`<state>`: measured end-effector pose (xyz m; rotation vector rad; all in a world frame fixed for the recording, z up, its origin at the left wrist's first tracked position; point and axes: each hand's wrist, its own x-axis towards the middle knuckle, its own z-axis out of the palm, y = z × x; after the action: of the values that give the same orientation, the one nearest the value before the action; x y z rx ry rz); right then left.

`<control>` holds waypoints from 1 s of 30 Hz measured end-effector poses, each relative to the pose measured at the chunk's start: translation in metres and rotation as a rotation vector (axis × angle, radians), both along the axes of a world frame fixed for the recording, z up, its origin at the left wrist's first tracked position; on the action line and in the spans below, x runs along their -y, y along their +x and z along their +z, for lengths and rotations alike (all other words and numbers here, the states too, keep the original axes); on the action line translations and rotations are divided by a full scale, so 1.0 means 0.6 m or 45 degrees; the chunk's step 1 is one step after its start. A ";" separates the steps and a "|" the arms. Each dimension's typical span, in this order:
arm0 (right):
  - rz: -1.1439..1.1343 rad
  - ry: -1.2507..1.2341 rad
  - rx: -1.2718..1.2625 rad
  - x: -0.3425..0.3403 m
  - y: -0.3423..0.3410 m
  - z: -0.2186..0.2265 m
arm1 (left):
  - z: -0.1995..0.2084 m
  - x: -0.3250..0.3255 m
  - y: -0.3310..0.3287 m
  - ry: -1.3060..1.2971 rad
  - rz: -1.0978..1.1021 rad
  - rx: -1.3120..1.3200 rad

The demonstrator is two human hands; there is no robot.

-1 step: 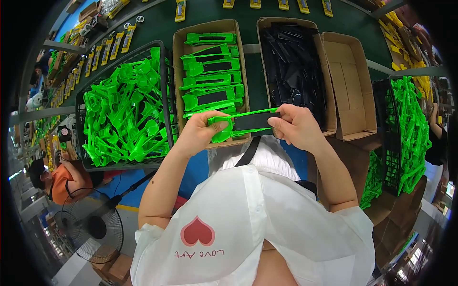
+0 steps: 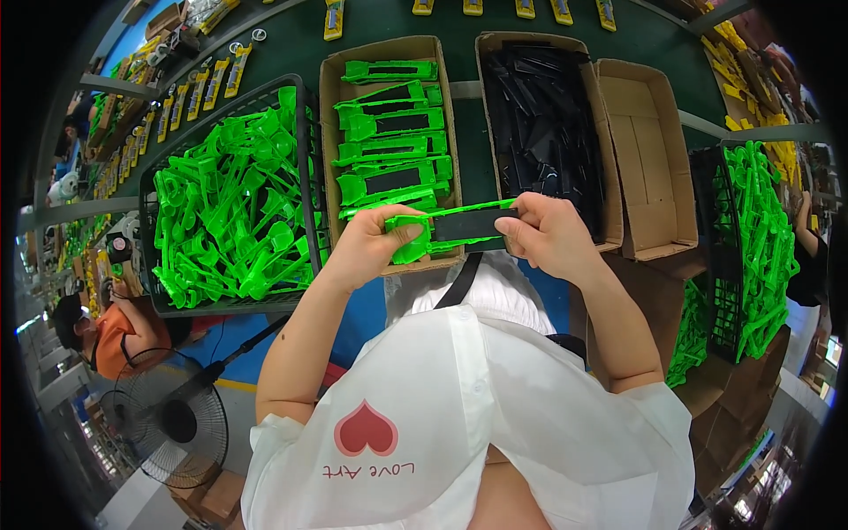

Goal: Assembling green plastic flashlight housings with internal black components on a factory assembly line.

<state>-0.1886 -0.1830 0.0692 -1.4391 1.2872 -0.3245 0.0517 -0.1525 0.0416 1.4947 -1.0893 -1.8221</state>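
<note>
Between my hands, in front of my chest, is a green plastic frame [image 2: 411,251] with a flat black plate [image 2: 466,227] lying within it. My left hand [image 2: 375,245] grips the frame's wide left end, thumb on top. The right end, with the plate's edge, is pinched by my right hand [image 2: 555,237]. Just beyond stands a cardboard box [image 2: 330,106] holding a column of green frames fitted with black plates [image 2: 395,181]. Another cardboard box [image 2: 485,66], past my right hand, is full of loose black plates [image 2: 543,115]. My fingers hide both ends of the held frame.
A black crate [image 2: 311,177] heaped with green parts [image 2: 230,203] is at left; an open cardboard box [image 2: 649,159] is at right. Another crate [image 2: 726,256] of green parts stands far right. Yellow tools [image 2: 215,84] line the green table. A fan [image 2: 179,422] and an orange-clad person [image 2: 131,336] are lower left.
</note>
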 end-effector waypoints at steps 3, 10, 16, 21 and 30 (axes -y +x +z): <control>-0.017 -0.049 -0.064 -0.004 0.008 0.002 | -0.001 0.000 -0.006 0.032 0.022 -0.075; 0.056 -0.415 -0.385 -0.003 0.011 -0.062 | -0.013 -0.002 -0.018 -0.017 0.091 -0.238; -0.086 -0.268 -0.407 0.011 0.002 -0.060 | -0.026 -0.004 -0.009 -0.011 0.072 -0.273; -0.130 0.131 -0.095 0.011 0.003 -0.062 | -0.028 -0.006 -0.014 -0.053 -0.015 -0.102; -0.036 -0.222 0.054 -0.008 0.034 -0.102 | -0.045 0.023 -0.074 -0.556 -0.455 0.886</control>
<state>-0.1685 -0.1783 0.0083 -1.5528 1.2707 -0.4939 0.0075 -0.1664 0.0144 1.7677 -2.0411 -1.1296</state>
